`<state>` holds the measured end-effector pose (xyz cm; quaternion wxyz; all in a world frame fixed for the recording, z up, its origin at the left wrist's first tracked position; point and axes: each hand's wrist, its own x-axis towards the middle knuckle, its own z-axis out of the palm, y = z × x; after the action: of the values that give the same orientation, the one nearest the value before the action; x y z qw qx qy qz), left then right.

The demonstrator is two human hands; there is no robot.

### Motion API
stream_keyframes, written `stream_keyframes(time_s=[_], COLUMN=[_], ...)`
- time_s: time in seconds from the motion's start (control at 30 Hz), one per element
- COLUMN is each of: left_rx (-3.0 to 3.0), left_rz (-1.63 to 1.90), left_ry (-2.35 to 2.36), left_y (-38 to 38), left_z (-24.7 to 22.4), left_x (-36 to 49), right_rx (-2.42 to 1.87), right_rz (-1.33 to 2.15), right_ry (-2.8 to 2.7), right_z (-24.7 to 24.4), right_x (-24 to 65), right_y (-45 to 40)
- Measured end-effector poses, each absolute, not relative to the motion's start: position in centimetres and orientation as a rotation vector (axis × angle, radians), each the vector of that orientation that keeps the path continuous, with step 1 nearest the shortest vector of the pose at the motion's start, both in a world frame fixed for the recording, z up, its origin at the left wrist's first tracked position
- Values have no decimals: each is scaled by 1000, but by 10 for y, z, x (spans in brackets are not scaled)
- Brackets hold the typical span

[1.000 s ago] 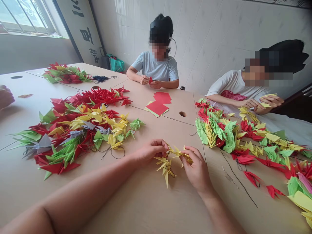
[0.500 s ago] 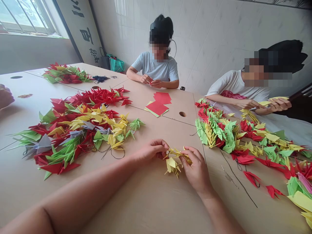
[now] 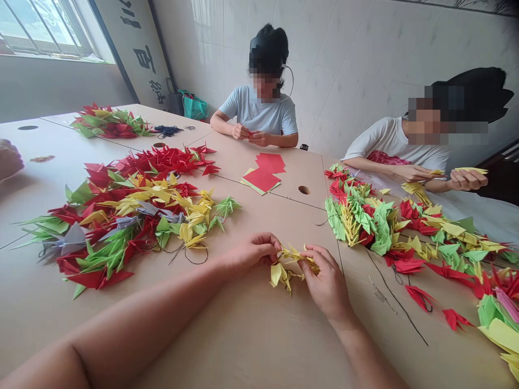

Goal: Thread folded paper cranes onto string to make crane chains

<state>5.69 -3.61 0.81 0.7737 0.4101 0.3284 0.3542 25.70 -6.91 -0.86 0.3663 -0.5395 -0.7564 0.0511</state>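
Note:
A bunch of yellow folded paper cranes [image 3: 280, 274] on a dark string hangs between my hands, just above the table near its middle. My left hand [image 3: 255, 251] pinches the bunch's left end, fingers curled and closed. At the other end, my right hand [image 3: 324, 273] is closed round the folded yellow paper with thumb and fingers. The fingertips hide part of the paper and most of the string. To the left of my hands lies a big heap of red, green, yellow and lilac paper cranes [image 3: 133, 208], with loose black thread at its near edge.
More strung cranes [image 3: 377, 221] spread along the table's right side, beside a black thread [image 3: 399, 302]. Red paper squares [image 3: 263, 178] lie ahead. A farther heap [image 3: 109, 123] sits at the back left. Two people opposite handle red and yellow paper; a blurred shape [image 3: 10, 159] is at the left edge.
The hanging yellow cranes have swung slightly left and down, while my hands stay nearly in place. The right-hand person's hands have moved apart with yellow paper in them.

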Motion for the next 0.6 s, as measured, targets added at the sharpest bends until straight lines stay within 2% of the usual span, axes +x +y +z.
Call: stream_keyframes(time_s=[0.6], left_rx=[1072], left_rz=[821], left_ry=[723], left_y=[-34], left_z=[8], left_x=[57], right_rx=[-1383], right_rz=[234], right_ry=[-1919], right_z=[-9], right_x=[257], right_y=[-68])
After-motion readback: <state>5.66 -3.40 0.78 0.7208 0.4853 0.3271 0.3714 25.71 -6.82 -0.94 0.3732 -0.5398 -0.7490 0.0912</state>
